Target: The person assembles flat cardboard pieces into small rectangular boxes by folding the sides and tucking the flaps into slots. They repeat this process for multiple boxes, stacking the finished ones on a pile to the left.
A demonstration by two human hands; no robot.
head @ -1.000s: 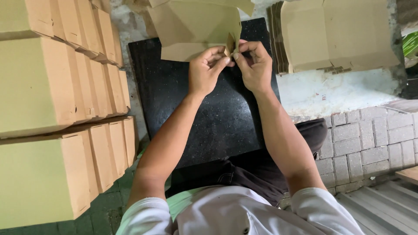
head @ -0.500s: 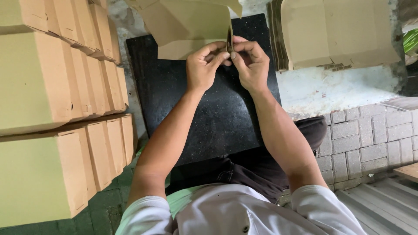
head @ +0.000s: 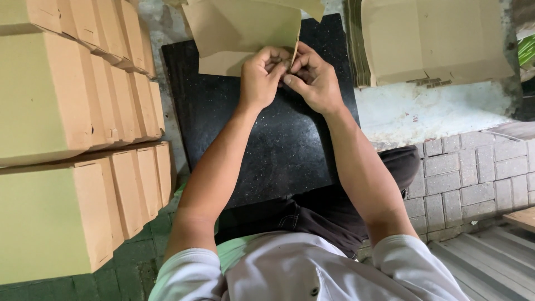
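Box-folding step, mid-fold. Left hand [head: 262,75] and right hand [head: 315,81] are together, both pinching the edge of a cardboard blank [head: 245,36] held above the far end of the black slab [head: 267,145]. Looks like a tab or flap being tucked, though the fingers hide it. Next move calls for firm pressing along the crease. Folded boxes [head: 83,111] stacked at left.

We seem to be in a small box-making workshop. Rows of folded cardboard boxes [head: 83,111] stand beside flat cardboard sheets [head: 429,39], rough concrete and paving bricks [head: 473,178].
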